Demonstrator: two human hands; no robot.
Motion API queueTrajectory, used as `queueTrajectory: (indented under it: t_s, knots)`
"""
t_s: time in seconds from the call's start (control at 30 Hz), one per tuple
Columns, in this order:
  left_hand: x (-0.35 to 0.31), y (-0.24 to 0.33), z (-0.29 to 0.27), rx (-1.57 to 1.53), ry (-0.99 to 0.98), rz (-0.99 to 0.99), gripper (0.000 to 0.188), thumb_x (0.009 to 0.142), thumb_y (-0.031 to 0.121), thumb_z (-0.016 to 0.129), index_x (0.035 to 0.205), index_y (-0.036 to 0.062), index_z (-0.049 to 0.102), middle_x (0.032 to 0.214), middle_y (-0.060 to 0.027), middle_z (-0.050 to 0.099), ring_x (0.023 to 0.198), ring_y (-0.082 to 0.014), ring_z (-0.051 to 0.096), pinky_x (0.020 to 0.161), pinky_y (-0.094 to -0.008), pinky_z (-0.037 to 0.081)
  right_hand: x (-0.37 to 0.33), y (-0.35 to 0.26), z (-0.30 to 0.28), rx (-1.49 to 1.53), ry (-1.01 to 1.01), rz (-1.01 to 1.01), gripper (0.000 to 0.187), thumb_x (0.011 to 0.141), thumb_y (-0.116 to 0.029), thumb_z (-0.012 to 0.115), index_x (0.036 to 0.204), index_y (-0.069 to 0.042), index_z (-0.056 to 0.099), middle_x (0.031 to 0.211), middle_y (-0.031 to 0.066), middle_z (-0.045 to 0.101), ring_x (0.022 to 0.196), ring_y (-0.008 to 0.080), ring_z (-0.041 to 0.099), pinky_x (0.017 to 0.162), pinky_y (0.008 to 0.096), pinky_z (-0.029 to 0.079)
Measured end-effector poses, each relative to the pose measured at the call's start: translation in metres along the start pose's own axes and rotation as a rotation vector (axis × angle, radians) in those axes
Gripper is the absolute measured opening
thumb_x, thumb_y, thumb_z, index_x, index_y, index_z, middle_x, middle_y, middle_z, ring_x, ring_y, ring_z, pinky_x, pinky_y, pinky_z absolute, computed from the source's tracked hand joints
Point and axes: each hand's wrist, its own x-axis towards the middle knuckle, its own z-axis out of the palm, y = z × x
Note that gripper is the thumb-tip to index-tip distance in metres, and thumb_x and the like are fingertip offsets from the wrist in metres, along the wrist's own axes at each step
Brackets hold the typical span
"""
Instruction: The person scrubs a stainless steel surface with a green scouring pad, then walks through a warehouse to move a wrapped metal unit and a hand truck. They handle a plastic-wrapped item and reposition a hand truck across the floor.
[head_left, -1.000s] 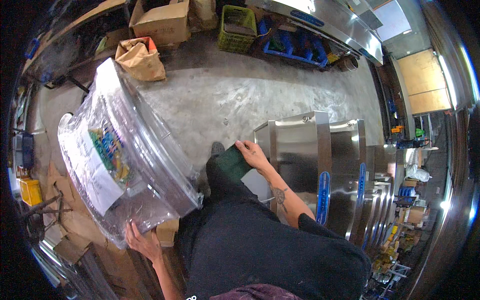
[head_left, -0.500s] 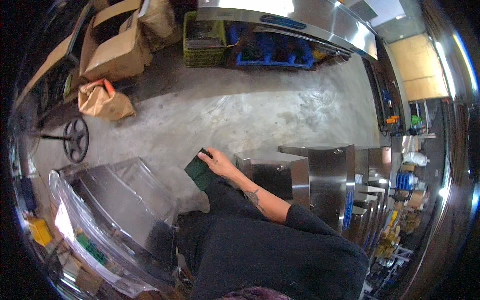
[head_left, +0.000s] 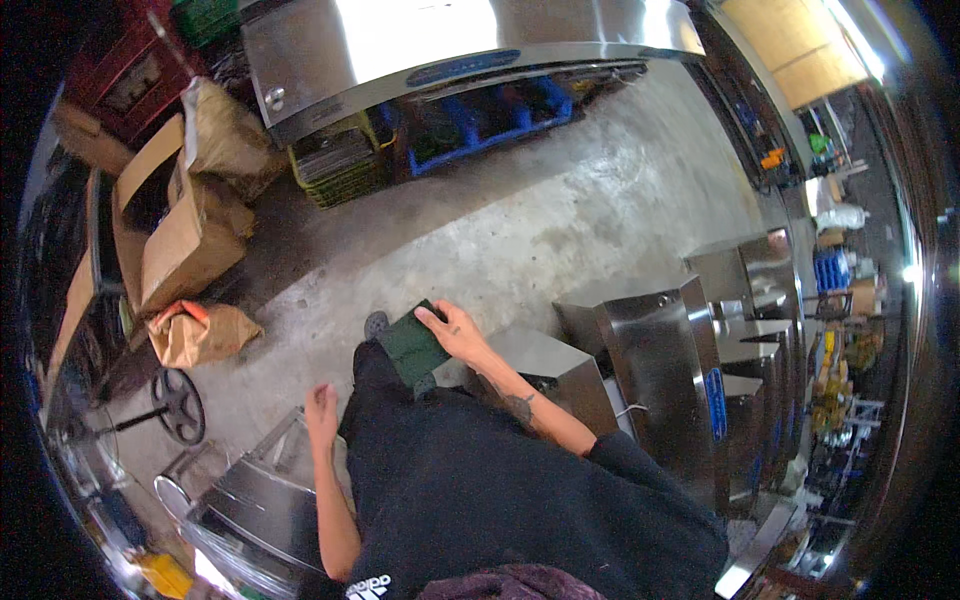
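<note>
My right hand (head_left: 455, 330) grips a dark green scouring pad (head_left: 415, 346) by its right edge, with the thumb on top. The pad is held out in front of my body, over my shoes. My left hand (head_left: 320, 412) hangs at my left side with nothing in it. Its fingers are loosely bent and partly blurred. It is nearest to a metal cabinet (head_left: 265, 500) in clear wrap at the lower left. On the right, close to my right forearm, stand stainless steel cabinets (head_left: 655, 350).
A long steel counter (head_left: 560, 30) crosses the top, with blue bins (head_left: 440, 145) and yellow-green crates (head_left: 340, 170) beneath it. Cardboard boxes (head_left: 195, 255), a brown paper bag (head_left: 200, 333) and a black handwheel (head_left: 183, 407) are at left. Concrete floor (head_left: 580, 220) lies between.
My view has turned and my body has shifted. My left hand has come into view at the left. The scouring pad stays in my right hand, and my shoes now show.
</note>
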Motion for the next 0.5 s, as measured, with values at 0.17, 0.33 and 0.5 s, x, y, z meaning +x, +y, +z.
queueTrajectory:
  t_s: [0.17,0.33,0.5]
  knots:
    - [0.081,0.219,0.083,-0.354,-0.577,-0.178,0.05,0.102,0.042,0.06,0.126,-0.002,0.058,0.106,-0.0091,0.068,0.099,-0.0149,0.063,0.085,-0.0276,0.05,0.049,-0.01,-0.039,0.371,0.171,0.105,0.047,0.1,-0.043,0.062,0.114,0.002,0.065,0.094,0.0078,0.068,0.087,0.0129,0.06,0.076,0.0308,0.049]
    - [0.123,0.324,0.178,-0.066,-0.875,-0.052,0.05,0.099,0.037,0.066,0.127,-0.0026,0.057,0.102,-0.0073,0.068,0.09,-0.0131,0.062,0.077,-0.0289,0.051,0.081,0.012,-0.114,0.333,0.544,0.095,0.045,0.098,-0.041,0.066,0.11,0.003,0.066,0.086,0.0061,0.067,0.078,0.0123,0.058,0.072,0.0307,0.049]
    - [0.172,0.372,0.285,0.129,-0.916,0.071,0.045,0.096,0.023,0.072,0.126,-0.0052,0.056,0.088,-0.0052,0.068,0.074,-0.0117,0.06,0.065,-0.0281,0.049,0.108,0.052,-0.203,0.209,0.623,0.214,0.042,0.095,-0.04,0.069,0.101,0.001,0.069,0.076,0.0059,0.064,0.072,0.0122,0.057,0.068,0.0311,0.048]
